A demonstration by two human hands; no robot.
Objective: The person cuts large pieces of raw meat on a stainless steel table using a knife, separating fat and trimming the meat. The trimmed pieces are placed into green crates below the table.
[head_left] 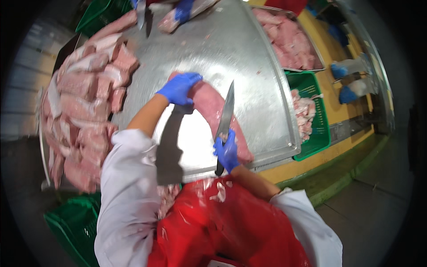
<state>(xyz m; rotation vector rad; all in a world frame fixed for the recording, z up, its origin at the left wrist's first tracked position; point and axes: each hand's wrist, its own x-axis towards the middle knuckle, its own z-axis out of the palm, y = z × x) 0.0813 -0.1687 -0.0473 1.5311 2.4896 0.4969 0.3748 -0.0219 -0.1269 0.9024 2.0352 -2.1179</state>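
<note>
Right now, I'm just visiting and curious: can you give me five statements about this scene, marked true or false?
1. The right hand holds a knife. True.
2. The knife's tip points toward the person's body. False: it points away.
3. The left hand rests on the long piece of meat. True.
4. The person's apron is green. False: the apron is red.
5. Both hands wear blue gloves. True.

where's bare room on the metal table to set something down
The table is bare between the knife tip and the right rim, and between the left hand and the far meat piece; piled meat crowds the left side.
</note>
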